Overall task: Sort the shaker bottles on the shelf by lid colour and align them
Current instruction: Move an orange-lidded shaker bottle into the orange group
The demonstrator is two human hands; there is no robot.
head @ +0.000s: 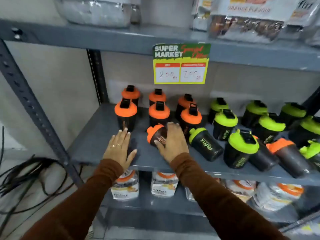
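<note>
My right hand [172, 143] grips a black shaker bottle with an orange lid [155, 135], tilted leftward just above the grey shelf [97, 134]. My left hand [119, 148] lies flat and open on the shelf, close to the front-left upright orange-lid bottle [125, 115]. Several orange-lid bottles [159, 110] stand upright in two rows at the left. Green-lid bottles [225, 122] stand at the right. A green-lid bottle [205, 143] lies on its side beside my right hand. Another orange-lid bottle [285, 155] lies tipped among the green ones at the right front.
A yellow and green price sign [181, 64] hangs from the upper shelf's edge. Packaged goods fill the shelf above [245, 23] and the one below [125, 185]. Black cables [20, 177] lie on the floor at the left, beside the shelf post [31, 104].
</note>
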